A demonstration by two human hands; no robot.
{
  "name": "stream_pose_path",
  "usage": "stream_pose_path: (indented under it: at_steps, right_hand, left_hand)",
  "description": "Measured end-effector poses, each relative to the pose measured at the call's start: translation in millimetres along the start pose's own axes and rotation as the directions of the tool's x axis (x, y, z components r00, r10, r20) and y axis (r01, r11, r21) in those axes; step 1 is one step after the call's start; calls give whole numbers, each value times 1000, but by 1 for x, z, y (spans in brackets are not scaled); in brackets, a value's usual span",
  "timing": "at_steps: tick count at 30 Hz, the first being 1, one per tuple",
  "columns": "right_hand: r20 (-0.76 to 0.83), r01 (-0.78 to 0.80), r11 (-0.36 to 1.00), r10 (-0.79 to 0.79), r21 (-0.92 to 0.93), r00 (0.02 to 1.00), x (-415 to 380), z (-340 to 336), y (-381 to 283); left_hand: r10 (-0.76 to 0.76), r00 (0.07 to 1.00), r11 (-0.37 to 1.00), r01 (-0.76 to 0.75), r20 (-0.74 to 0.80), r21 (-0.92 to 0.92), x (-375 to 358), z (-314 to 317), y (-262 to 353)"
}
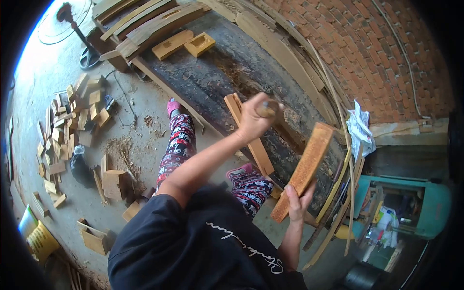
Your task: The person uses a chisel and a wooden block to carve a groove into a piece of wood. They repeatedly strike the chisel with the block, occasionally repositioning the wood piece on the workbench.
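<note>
My left hand (258, 118) is raised over the dark workbench (193, 82), its fingers closed around a tool's rounded wooden handle (266, 109). The tool's working end cannot be made out. Near the bench's lower right edge, my right hand (299, 202) grips the lower part of a long reddish-brown wood block (307, 166), which is tilted. A lighter wood piece (261, 157) lies slanted across the bench edge, partly hidden beneath my left hand. Two short blocks with cut recesses, one brown (170, 44) and one yellowish (199, 44), rest farther up the bench.
Many wood offcuts (84, 113) lie scattered on the floor at left, near a dark bag (82, 169) and a thick block (115, 185). Long boards (285, 58) line the brick wall (357, 58). A white plastic bag (360, 128) and a green machine (432, 208) stand at right.
</note>
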State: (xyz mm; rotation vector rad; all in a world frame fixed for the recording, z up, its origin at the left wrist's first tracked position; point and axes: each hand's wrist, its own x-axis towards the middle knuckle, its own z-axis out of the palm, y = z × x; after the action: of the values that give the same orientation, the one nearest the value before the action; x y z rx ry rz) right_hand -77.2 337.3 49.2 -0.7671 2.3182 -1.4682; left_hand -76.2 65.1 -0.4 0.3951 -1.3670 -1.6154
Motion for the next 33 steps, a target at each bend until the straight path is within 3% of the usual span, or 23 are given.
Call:
stream_pose_path:
  at_steps: [1, 4, 5, 7, 8, 10, 12, 13, 14, 17, 18, 20, 21, 22, 24, 25, 28, 30, 31, 32, 33]
  right_hand:
    - [-2, -61, 990, 62, 125, 998, 0, 0, -8]
    - [-54, -9, 989, 17, 149, 998, 6, -5, -45]
    - [-112, 74, 986, -57, 151, 992, 8, -7, -49]
    - [-202, 260, 950, -224, 176, 954, 12, -9, -59]
    - [-143, 376, 920, -359, 108, 922, 16, -15, -61]
    - [-171, 431, 895, -410, 114, 896, 19, -11, -66]
    - [-71, 285, 957, -281, 55, 957, 20, -10, -39]
    - [10, 160, 975, -161, -155, 987, 27, -3, -37]
    - [128, -84, 991, 97, -104, 987, 33, 6, -49]
    - [52, 48, 989, -41, -140, 998, 36, -2, -60]
    - [-54, 118, 992, -120, -45, 991, 32, -4, -60]
    - [-58, 235, 959, -229, 158, 972, 29, -15, -67]
    - [-169, 320, 911, -283, 260, 944, 31, -7, -65]
    - [-35, 359, 901, -362, 245, 932, 36, -15, -42]
    - [117, 156, 979, -141, -132, 983, 42, -18, -15]
    - [252, -167, 986, 158, 12, 955, 46, -3, -37]
    - [143, -120, 989, 107, 85, 984, 47, -15, -55]
    - [57, 118, 950, -140, 290, 989, 45, -22, -61]
    - [-15, 212, 924, -218, 319, 976, 48, -15, -60]
    - [-93, 312, 887, -299, 340, 950, 52, -8, -58]
    - [24, 227, 955, -236, 191, 972, 57, -15, -40]
  left_hand:
    - [35, 999, 999, -35, 1, 24, -3, 8, -9]
    - [93, 995, 975, -97, 32, 199, -10, 17, -12]
    - [19, 998, 983, -30, 64, 179, -12, 20, -9]
    - [38, 998, 982, -47, 55, 185, -12, 23, -12]
    - [59, 997, 979, -69, 55, 192, -12, 24, -13]
    - [68, 996, 981, -77, 55, 180, -11, 25, -15]
    - [49, 998, 982, -54, 32, 182, -10, 27, -15]
    - [49, 998, 982, -54, 35, 180, -10, 28, -15]
    - [42, 999, 986, -44, 14, 163, -10, 29, -15]
    - [52, 999, 982, -50, -8, 183, -3, 27, -16]
    - [45, 999, 976, -47, 14, 214, -7, 27, -17]
    - [58, 998, 978, -60, 14, 201, -8, 28, -17]
    - [51, 999, 980, -52, 8, 192, -7, 29, -16]
    - [45, 999, 982, -44, 0, 184, -6, 29, -15]
    - [40, 999, 982, -39, 3, 185, -4, 29, -13]
    - [18, 1000, 982, -14, -20, 191, -3, 28, -12]
    - [5, 998, 982, 5, -56, 188, 2, 29, -14]
    - [59, 998, 970, -55, -7, 236, 2, 31, -20]
    - [19, 1000, 971, -17, -6, 239, 2, 32, -16]
    - [25, 1000, 972, -24, -1, 235, 4, 34, -15]
    - [-19, 1000, 963, 19, -1, 269, 6, 36, -14]
